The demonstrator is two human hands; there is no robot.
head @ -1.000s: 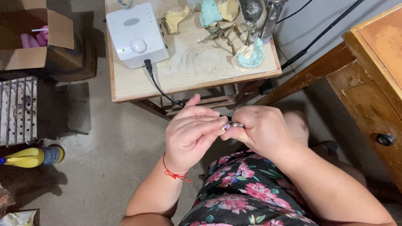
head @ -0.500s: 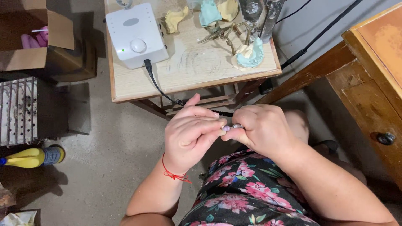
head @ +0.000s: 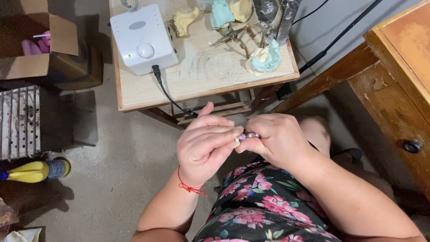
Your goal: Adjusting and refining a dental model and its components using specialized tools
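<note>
My left hand (head: 207,145) and my right hand (head: 277,140) meet fingertip to fingertip above my lap, in front of the small wooden table (head: 204,83). My right hand grips a slim metal handpiece (head: 251,135) whose tip shows between the hands. The fingers of my left hand pinch a tiny pale piece (head: 237,141) against that tip; most of it is hidden. A red string is tied round my left wrist.
On the table stand a white control box with a knob (head: 143,38), its black cable (head: 168,96), several yellow and blue-green dental casts (head: 265,57) and a metal articulator. A cardboard box (head: 36,45) and a yellow bottle (head: 33,171) sit left. A wooden cabinet (head: 398,85) stands right.
Both hands have stayed together in the same place; the fingers shift only slightly around the small piece.
</note>
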